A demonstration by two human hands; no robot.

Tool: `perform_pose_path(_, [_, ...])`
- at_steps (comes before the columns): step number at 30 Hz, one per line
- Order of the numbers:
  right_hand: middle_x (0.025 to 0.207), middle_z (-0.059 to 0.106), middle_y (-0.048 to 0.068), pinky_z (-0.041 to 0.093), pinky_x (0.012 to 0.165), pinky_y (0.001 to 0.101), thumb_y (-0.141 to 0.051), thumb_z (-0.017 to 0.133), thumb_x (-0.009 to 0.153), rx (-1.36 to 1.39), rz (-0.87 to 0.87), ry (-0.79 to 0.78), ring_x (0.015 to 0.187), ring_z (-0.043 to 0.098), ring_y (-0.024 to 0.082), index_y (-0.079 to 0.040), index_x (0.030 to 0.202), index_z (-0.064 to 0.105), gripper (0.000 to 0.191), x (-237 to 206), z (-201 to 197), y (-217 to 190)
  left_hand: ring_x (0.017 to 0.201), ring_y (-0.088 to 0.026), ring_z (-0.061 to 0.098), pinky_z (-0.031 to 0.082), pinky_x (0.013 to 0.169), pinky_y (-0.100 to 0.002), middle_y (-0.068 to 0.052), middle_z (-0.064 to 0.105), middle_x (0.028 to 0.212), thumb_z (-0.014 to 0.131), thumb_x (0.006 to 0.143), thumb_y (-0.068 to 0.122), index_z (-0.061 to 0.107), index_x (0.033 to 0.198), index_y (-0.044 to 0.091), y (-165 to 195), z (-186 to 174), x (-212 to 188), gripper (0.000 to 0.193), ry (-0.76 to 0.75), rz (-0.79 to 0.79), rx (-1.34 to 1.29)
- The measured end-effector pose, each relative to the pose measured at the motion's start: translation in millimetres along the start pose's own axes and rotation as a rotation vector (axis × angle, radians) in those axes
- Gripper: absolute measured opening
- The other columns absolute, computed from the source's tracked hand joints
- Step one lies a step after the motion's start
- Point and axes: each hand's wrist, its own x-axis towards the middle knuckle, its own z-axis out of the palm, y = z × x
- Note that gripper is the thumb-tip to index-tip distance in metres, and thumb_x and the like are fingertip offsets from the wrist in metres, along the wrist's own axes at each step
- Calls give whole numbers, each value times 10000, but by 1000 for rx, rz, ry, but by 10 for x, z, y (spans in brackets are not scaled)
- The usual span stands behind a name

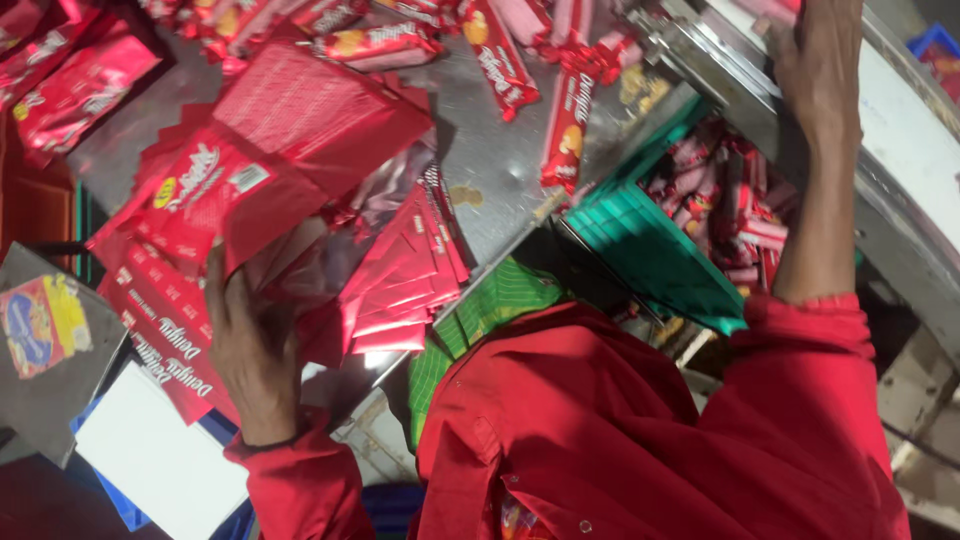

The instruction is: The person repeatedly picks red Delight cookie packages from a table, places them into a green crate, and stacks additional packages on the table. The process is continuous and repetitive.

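So the left hand (250, 345) is sitting on the near-left part of the steel bench (490, 140), fingers spread flat and pressing down on a messy stack of flat red wrappers (200, 200), not gripping any one of them as far as I can see. Looks like it's just pinning the pile so the slippery foil doesn't slide off the edge, since the stack hangs partly past the bench. Just right of that hand there's a second, neater fan of red wrappers (405, 280) lying shiny side up. The right hand (815, 55) is way over at the far right, arm stretched out straight, resting up on the grey metal machine frame (900, 230); the fingers run out of the top of the shot so I can't tell whether they're closed on anything. Below that arm is a green crate (650, 250) full of small red biscuit packs (735, 205), tucked right beside the bench, probably so it's easy to reach. More long red biscuit rolls (567, 130) are scattered across the far side of the bench. A grey tray with a yellow-blue packet (40, 325) sits at the near left, well apart from everything.
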Motion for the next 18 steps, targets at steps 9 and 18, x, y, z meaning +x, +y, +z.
perform_pose_path(9, [1402,594,155,392,1193,463,-63,688,921,1217,-289,-584,1369,544,297,-43,1444,534,546,-192,1396,-2889,1047,-389,686,571,742,-425,-158,331,1685,653,797,-110,446,1502,43,-13,32,-27,751,-130,-132,-159])
perform_pose_path(18, [1169,672,147,386,1071,582,-92,719,767,278,-634,-370,1281,553,370,-79,1100,666,337,-233,2144,-3558,880,-318,664,561,791,-431,-195,464,1571,584,779,-92,549,1408,-5,1,385,-196,636,-127,128,107])
